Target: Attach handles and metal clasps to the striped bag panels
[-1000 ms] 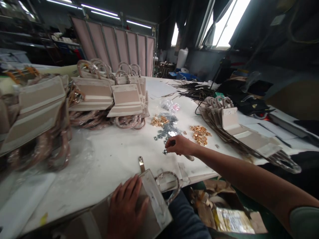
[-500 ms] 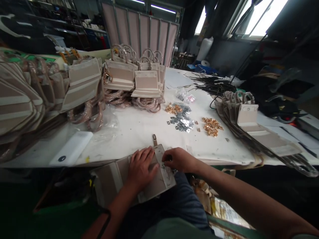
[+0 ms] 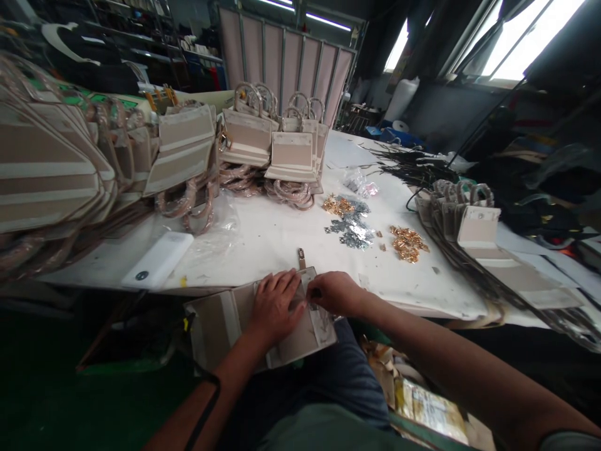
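A beige handbag piece (image 3: 220,322) lies across my lap at the table's front edge, with a small strap tab (image 3: 301,257) sticking up onto the white table (image 3: 263,241). My left hand (image 3: 275,307) lies flat on it, fingers spread, pressing it down. My right hand (image 3: 335,292) is pinched closed right beside the left, holding a small silver metal fitting against the piece. A pile of silver fittings (image 3: 350,230) lies further back, with gold fittings (image 3: 407,243) to its right and more gold ones (image 3: 337,205) behind.
Stacks of finished beige bags with wrapped handles (image 3: 267,147) crowd the back and left of the table (image 3: 70,175). A row of flat bag pieces (image 3: 479,244) runs along the right. A white rectangular block (image 3: 158,259) lies at front left. Packaging scraps (image 3: 417,407) sit below right.
My right hand picked a silver fitting from the pile and drew back to the bag piece on my lap. My view dropped and pulled back; the left hand stayed on the piece.
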`<state>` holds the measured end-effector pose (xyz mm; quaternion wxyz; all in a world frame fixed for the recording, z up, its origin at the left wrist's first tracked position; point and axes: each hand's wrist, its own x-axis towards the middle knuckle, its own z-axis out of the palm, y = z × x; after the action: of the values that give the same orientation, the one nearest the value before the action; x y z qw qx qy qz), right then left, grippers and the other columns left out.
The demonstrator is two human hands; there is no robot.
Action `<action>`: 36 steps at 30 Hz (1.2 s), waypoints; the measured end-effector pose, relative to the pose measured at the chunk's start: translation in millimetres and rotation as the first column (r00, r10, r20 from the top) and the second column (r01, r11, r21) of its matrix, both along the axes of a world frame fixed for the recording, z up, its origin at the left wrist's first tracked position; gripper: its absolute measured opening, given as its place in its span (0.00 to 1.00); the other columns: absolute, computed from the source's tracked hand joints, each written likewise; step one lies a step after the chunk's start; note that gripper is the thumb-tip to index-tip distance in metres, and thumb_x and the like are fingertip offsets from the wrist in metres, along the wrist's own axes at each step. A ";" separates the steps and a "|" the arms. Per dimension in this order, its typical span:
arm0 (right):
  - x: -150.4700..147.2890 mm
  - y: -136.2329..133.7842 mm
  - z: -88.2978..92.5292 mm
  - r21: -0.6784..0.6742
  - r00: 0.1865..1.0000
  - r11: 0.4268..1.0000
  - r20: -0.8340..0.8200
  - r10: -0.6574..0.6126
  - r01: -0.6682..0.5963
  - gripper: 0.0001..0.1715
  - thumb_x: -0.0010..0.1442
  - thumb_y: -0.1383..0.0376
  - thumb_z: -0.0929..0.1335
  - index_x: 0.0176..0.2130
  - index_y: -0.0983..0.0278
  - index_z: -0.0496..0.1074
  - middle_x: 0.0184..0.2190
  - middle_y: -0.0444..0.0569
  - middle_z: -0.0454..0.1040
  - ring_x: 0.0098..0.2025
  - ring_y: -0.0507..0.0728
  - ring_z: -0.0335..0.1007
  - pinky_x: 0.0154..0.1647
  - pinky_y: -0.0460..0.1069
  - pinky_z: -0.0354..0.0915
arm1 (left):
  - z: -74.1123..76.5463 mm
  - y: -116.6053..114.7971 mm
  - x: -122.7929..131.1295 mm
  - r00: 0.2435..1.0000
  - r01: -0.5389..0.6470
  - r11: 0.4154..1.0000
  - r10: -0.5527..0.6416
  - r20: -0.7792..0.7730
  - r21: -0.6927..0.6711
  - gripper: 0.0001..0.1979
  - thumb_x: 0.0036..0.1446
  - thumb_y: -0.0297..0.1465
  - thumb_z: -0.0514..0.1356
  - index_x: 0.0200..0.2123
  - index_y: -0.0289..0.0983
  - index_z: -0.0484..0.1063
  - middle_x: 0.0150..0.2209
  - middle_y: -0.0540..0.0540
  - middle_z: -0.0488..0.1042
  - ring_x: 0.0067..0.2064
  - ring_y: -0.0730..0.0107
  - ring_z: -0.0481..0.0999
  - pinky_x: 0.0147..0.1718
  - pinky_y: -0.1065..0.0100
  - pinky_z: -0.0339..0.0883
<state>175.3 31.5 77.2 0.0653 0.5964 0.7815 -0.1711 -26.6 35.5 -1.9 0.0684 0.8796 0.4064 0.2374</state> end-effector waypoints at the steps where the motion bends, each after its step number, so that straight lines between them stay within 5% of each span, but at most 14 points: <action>1: -0.7 0.7 0.3 0.011 1.000 1.000 0.004 0.018 -0.018 0.12 0.65 0.61 0.70 0.44 0.52 0.84 0.43 0.46 0.85 0.46 0.61 0.79 0.42 0.49 0.65 | -0.9 0.4 0.0 1.000 -0.002 1.000 0.002 0.007 0.001 0.29 0.66 0.38 0.61 0.68 0.37 0.67 0.70 0.41 0.68 0.68 0.50 0.67 0.70 0.46 0.54; 12: 2.2 -5.7 -6.9 0.056 0.999 0.998 -0.045 -0.015 0.017 0.05 0.63 0.61 0.73 0.40 0.55 0.82 0.42 0.43 0.83 0.43 0.58 0.77 0.39 0.48 0.61 | -1.1 1.2 1.1 0.999 -0.014 1.000 0.015 0.028 -0.015 0.29 0.65 0.39 0.61 0.68 0.40 0.68 0.70 0.43 0.69 0.68 0.49 0.68 0.70 0.46 0.55; 20: 11.3 -17.2 -12.2 0.123 0.986 0.991 -0.165 -0.025 0.046 0.10 0.66 0.63 0.71 0.45 0.54 0.83 0.44 0.44 0.81 0.43 0.56 0.77 0.40 0.48 0.61 | -1.4 1.6 0.1 1.000 -0.007 1.000 0.007 0.003 -0.022 0.31 0.64 0.40 0.62 0.68 0.38 0.68 0.71 0.42 0.67 0.69 0.49 0.67 0.70 0.45 0.54; 27: 29.1 -26.5 1.4 0.168 0.957 0.979 -0.283 -0.068 0.119 0.08 0.65 0.64 0.72 0.44 0.57 0.82 0.40 0.45 0.82 0.40 0.55 0.76 0.39 0.47 0.61 | 0.0 2.5 1.4 1.000 -0.015 1.000 0.015 -0.020 0.000 0.30 0.65 0.41 0.61 0.68 0.38 0.68 0.70 0.42 0.68 0.68 0.48 0.67 0.69 0.44 0.56; 31: 50.3 -30.3 8.0 0.188 0.936 0.957 -0.318 -0.152 0.220 0.07 0.65 0.59 0.73 0.41 0.57 0.83 0.38 0.44 0.83 0.36 0.54 0.75 0.38 0.47 0.61 | -3.4 5.4 1.1 0.999 -0.005 0.998 0.007 -0.035 0.061 0.30 0.65 0.40 0.61 0.67 0.38 0.69 0.69 0.41 0.69 0.67 0.46 0.69 0.67 0.43 0.58; 36: 101.4 -12.0 -5.9 0.158 0.895 0.891 -0.216 -0.390 0.426 0.09 0.64 0.57 0.73 0.41 0.55 0.84 0.37 0.44 0.84 0.37 0.55 0.76 0.36 0.47 0.60 | -14.5 16.5 -1.3 0.999 0.012 0.972 -0.005 -0.031 0.233 0.28 0.66 0.41 0.58 0.66 0.37 0.70 0.66 0.41 0.73 0.64 0.47 0.71 0.64 0.46 0.59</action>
<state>276.7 19.5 71.3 -0.1031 0.7334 0.6541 -0.1536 -27.9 52.0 -16.4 -0.0405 0.8869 0.3728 0.2698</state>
